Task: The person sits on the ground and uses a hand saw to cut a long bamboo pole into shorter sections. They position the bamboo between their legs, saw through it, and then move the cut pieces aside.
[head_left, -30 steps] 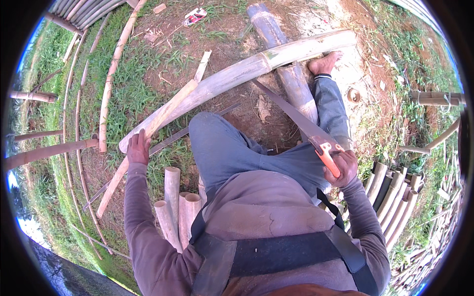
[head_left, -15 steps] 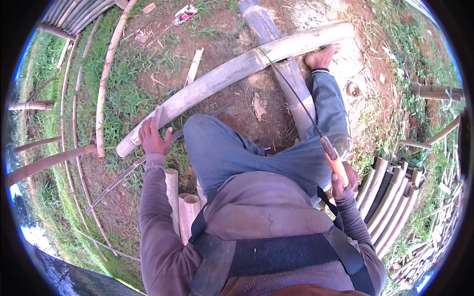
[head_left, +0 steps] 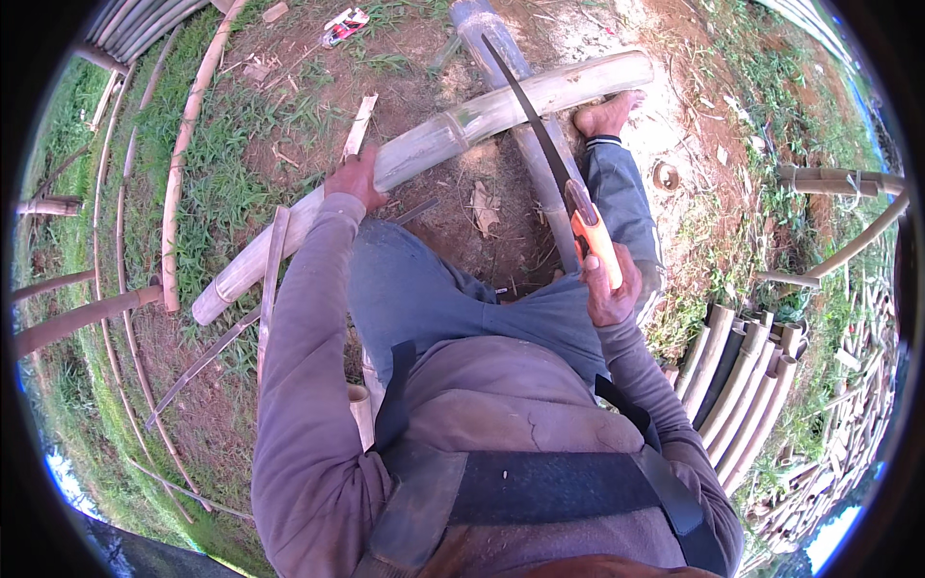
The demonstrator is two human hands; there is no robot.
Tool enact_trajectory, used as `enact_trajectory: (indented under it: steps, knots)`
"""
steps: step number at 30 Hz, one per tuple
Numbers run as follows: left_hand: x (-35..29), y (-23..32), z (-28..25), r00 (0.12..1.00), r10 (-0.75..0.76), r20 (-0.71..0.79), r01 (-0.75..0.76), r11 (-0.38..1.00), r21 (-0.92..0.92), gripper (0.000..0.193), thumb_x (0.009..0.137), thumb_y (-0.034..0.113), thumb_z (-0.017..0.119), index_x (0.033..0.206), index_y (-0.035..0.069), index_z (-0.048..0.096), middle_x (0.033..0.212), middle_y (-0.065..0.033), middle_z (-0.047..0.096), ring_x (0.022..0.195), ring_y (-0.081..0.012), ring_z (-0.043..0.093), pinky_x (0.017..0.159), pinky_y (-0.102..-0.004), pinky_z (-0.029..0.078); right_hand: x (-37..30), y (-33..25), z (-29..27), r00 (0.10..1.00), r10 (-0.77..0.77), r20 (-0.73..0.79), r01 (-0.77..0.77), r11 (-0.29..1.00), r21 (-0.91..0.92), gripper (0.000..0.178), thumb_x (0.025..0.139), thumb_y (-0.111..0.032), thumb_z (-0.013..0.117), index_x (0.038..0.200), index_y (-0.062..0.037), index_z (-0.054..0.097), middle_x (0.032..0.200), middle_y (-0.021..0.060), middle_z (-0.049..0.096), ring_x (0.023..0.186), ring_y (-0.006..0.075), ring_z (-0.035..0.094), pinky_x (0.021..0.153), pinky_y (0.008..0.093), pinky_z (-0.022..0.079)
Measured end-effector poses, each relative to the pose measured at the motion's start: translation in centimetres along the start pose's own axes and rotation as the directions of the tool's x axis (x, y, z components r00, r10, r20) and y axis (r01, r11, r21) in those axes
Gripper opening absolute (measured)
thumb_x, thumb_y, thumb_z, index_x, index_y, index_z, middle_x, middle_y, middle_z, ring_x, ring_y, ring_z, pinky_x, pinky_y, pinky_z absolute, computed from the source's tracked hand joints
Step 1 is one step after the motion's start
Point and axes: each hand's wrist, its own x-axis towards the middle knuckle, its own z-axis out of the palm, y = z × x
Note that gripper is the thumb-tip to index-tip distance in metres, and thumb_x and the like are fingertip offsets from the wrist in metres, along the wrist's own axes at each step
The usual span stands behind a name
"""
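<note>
A thick, pale bamboo pole (head_left: 520,104) lies slantwise in front of me, across a second, greyish bamboo pole (head_left: 540,154). My left hand (head_left: 355,179) is closed over the upper pole, left of its middle, with the fingertips partly hidden. In my right hand (head_left: 615,287) is a handsaw (head_left: 595,241), gripped by its orange handle. The dark blade points forward and left, passing above the upper pole. Whether the blade touches the bamboo I cannot tell.
My bare foot (head_left: 609,114) is beside the pole's right end. Cut bamboo lengths (head_left: 740,385) lie stacked at right. A thin strip (head_left: 274,279) stands by my left forearm. A red and white object (head_left: 345,26) lies at the far side. Bamboo rails (head_left: 193,144) run along the left.
My left hand has slid forward and right along the pole and closed on it. My right hand has brought the saw forward and left, its blade turned to show its flat side.
</note>
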Motion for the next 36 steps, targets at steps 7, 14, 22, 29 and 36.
enact_trajectory:
  steps: [7, 14, 22, 29, 36]
  knots:
    - [-0.8, 0.0, -0.4, 0.999, -0.041, 0.004, 0.041, 0.999, 0.008, 0.114, 0.070, 0.040, 0.095, 0.164, 0.027, 0.032, 0.144, -0.0200, 0.060, 0.137, -0.0418, 0.057, 0.114, -0.0554, 0.046, 1.0, 0.1, 2.9, 0.994, -0.100, 0.045, 0.105, 0.988, -0.115, 0.025, 0.101, -0.019, 0.073, 0.112, 0.0040, 0.069, 0.083, 0.0081, 0.070, 0.070, 0.0138, 0.063, 0.066, 0.0298, 0.051]
    - [3.0, 6.2, -0.9, 0.914, 0.138, -0.381, -0.236, 0.946, -0.222, 0.089, 0.087, 0.071, 0.068, 0.158, 0.021, 0.048, 0.155, -0.0174, 0.055, 0.148, -0.0365, 0.046, 0.124, -0.0529, 0.032, 0.8, 1.3, 3.3, 0.998, -0.050, 0.025, 0.052, 0.993, -0.103, 0.028, 0.099, -0.018, 0.075, 0.115, 0.0047, 0.069, 0.087, 0.0106, 0.071, 0.075, 0.0151, 0.064, 0.069, 0.0322, 0.053]
    - [7.8, 15.7, -3.4, 0.998, -0.059, -0.011, 0.052, 0.944, -0.326, 0.084, 0.091, 0.076, 0.056, 0.151, 0.018, 0.059, 0.146, -0.0110, 0.067, 0.136, -0.0337, 0.062, 0.119, -0.0542, 0.040, 1.2, 0.3, 4.1, 0.995, -0.095, -0.011, 0.094, 0.995, -0.026, 0.039, 0.101, -0.021, 0.072, 0.130, 0.0044, 0.064, 0.095, 0.0138, 0.072, 0.077, 0.0173, 0.066, 0.072, 0.0321, 0.054]
    - [8.5, 15.4, -3.2, 0.999, -0.036, 0.002, 0.035, 0.944, -0.328, 0.082, 0.091, 0.075, 0.053, 0.148, 0.017, 0.063, 0.144, -0.0137, 0.068, 0.129, -0.0344, 0.067, 0.110, -0.0521, 0.050, 1.7, -0.3, 2.6, 0.973, -0.190, 0.134, 0.222, 0.933, -0.283, 0.050, 0.102, -0.019, 0.067, 0.143, 0.0074, 0.057, 0.134, 0.0276, 0.069, 0.126, 0.0368, 0.070, 0.103, 0.0436, 0.055]
    - [7.9, 15.4, -3.4, 0.998, -0.058, -0.027, 0.050, 0.970, -0.237, 0.083, 0.093, 0.078, 0.050, 0.147, 0.016, 0.062, 0.137, -0.0143, 0.071, 0.128, -0.0306, 0.067, 0.110, -0.0544, 0.048, 0.8, 0.4, 1.0, 0.981, -0.123, 0.152, 0.149, 0.973, -0.175, 0.049, 0.100, -0.014, 0.067, 0.143, 0.0079, 0.058, 0.131, 0.0255, 0.071, 0.122, 0.0345, 0.072, 0.102, 0.0414, 0.056]
